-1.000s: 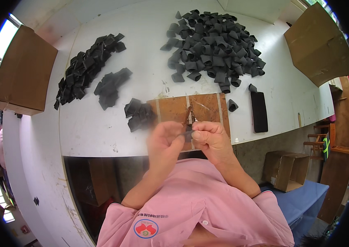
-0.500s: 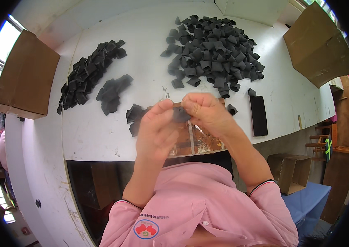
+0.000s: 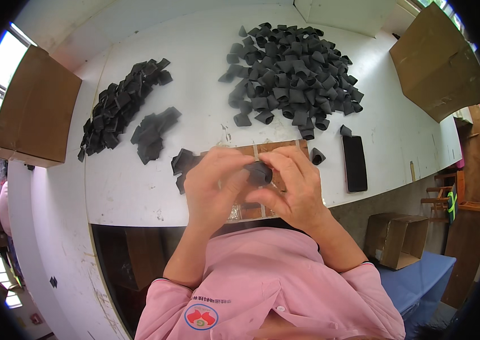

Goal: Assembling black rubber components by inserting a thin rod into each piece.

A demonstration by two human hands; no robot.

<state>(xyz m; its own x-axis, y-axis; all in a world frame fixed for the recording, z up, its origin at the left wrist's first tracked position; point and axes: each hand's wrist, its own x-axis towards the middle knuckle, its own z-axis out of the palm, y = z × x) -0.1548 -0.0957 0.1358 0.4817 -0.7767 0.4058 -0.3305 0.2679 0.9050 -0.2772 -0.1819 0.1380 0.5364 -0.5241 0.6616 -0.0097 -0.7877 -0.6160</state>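
Note:
Between my hands is a small dark grey sleeve (image 3: 260, 173), a short tube of soft-looking material. My left hand (image 3: 208, 184) pinches its left end between thumb and fingers. The fingertips of my right hand (image 3: 295, 184) rest on its upper right side, with the thumb curled below. Under both hands lies a brown board (image 3: 282, 148) crossed by pale strips and shiny tape. A few flat dark pieces (image 3: 182, 161) lie against the outer side of my left hand. One loose tube-shaped sleeve (image 3: 317, 156) sits just right of my right hand.
A large heap of dark tubes (image 3: 296, 73) covers the far middle of the white table (image 3: 194, 73). Flattened pieces form a long pile (image 3: 121, 102) and a smaller cluster (image 3: 154, 135) at left. A black phone (image 3: 355, 163) lies right. Cardboard boxes (image 3: 36, 107) flank the table.
My hands have come down toward me and the sleeve has shifted slightly right. My right hand has turned from a tight pinch to a looser, rounded grip.

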